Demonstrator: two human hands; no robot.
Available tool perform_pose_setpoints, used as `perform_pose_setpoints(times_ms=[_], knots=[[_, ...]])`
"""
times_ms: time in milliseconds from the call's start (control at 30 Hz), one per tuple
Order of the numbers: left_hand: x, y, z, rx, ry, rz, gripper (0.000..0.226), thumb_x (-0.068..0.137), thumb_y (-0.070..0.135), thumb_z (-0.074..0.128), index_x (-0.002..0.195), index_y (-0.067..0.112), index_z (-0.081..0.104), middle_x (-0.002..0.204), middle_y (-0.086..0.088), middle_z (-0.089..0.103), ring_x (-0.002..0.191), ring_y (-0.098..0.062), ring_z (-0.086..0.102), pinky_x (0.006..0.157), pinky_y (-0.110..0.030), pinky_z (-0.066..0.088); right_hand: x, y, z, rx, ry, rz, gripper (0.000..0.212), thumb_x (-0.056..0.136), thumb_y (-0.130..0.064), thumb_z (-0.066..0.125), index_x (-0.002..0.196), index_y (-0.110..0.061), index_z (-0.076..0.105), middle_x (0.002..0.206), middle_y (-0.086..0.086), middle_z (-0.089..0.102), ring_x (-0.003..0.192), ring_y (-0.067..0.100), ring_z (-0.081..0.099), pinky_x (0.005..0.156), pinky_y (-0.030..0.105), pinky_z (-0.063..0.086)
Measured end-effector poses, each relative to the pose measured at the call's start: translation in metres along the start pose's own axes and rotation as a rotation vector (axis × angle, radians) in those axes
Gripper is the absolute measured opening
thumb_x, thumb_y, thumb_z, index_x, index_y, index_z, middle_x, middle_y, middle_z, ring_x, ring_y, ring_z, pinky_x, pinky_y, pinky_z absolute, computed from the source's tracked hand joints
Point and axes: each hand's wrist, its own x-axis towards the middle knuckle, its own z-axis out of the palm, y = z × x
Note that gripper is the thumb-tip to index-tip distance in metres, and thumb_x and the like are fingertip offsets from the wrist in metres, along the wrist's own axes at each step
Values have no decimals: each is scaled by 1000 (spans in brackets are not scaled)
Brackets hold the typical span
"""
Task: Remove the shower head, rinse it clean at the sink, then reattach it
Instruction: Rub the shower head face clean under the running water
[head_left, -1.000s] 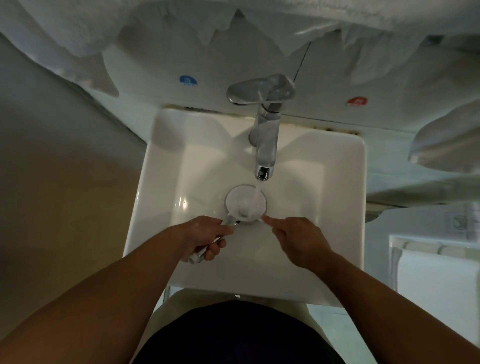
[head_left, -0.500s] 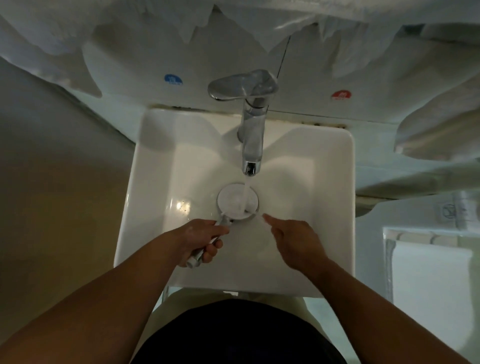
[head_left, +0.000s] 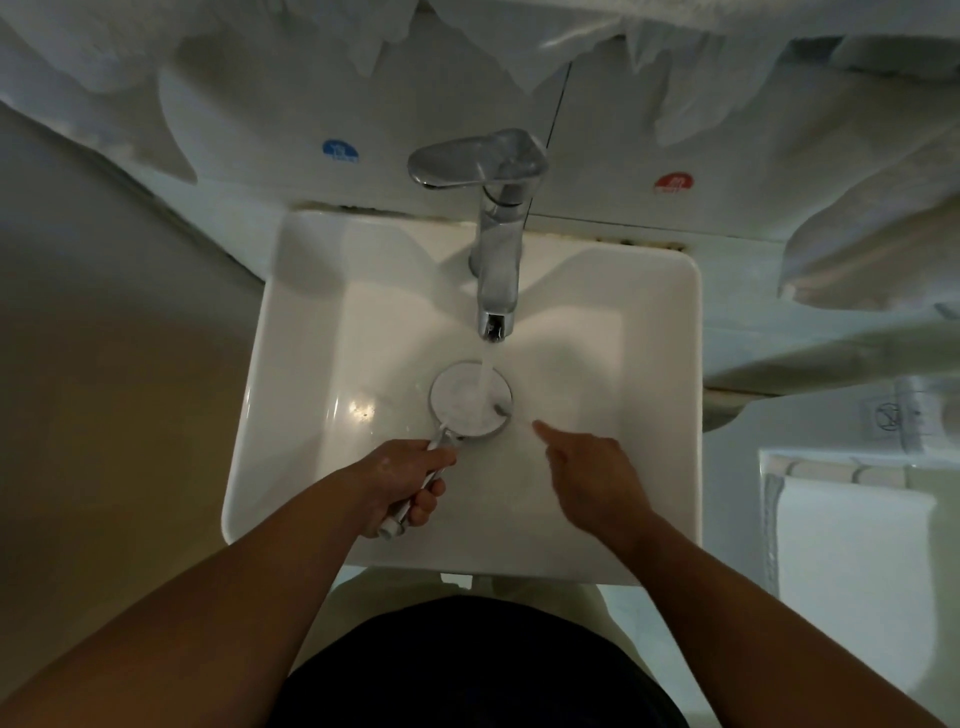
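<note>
a: what is hard to read here?

b: the handle of the round white shower head with the chrome rim (head_left: 457, 400) is mostly buried in the left hand (head_left: 405, 483). only its capped end pokes out below the fingers. the stream of running water (head_left: 485, 374) smears the right part of the flat face, so no nozzles can be made out. both forearms are cut off by the bottom edge, and the hanging white cloths (head_left: 857, 249) run out of the picture at the top and right.

a: and the grips?

b: the left hand is wrapped round the handle, thumb laid along the top. the right hand (head_left: 592, 467) holds nothing. its forefinger is straight and the other fingers are folded under. the fingertip is just beside the head's right rim, and i cannot tell whether it touches.

a: where does the head sit, and what room is round it?

b: it is over the middle of the white square ceramic sink (head_left: 249, 441), face turned up, right under the spout of the chrome single-lever tap (head_left: 498, 270). bare basin floor shows to its left and right. the spout hangs close over its far edge, and both hands are inside the near rim.

a: counts?

b: one shower head, one tap, one sink, two hands. there are two stickers on the wall: a blue round sticker (head_left: 340, 150) left of the tap and a red round sticker (head_left: 674, 183) right of it.
</note>
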Motion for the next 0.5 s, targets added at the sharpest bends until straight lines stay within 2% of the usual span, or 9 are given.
perform_pose_setpoints(times_ms=[33,167,300,400,500], knots=[[-1,0,1,1,2,2,19,100,25,59,109,9,63,62,-6,52,40,-10,37,36,-20,34,2,3,-1,-12,25,9,46,105,-30,38,148,-44,44,125,10,71,104,31,68,90,38,54],[-1,-2,1,7,4,10,17,100,25,58,107,10,63,62,-6,51,41,-10,37,37,-20,33,-16,-17,8,-20,-117,-99,47,105,-31,37,149,-47,41,131,11,67,107,34,67,91,41,55],[-3,-1,3,15,16,4,19,101,25,57,110,9,62,63,-7,52,41,-10,38,38,-20,34,5,-1,-5,-32,2,-15,45,105,-29,38,149,-41,45,126,11,70,103,31,68,89,39,54],[-3,-4,1,25,11,9,21,101,26,57,112,8,61,62,-6,51,40,-10,37,37,-20,33,-16,-21,4,-46,-156,-129,47,106,-29,36,151,-43,39,130,12,68,105,32,68,90,42,56],[-2,-7,0,16,10,11,21,101,26,58,114,10,62,61,-5,51,41,-11,37,37,-21,33,6,-9,-5,-52,-38,-37,45,107,-30,36,149,-42,44,130,11,68,106,31,67,90,40,54]])
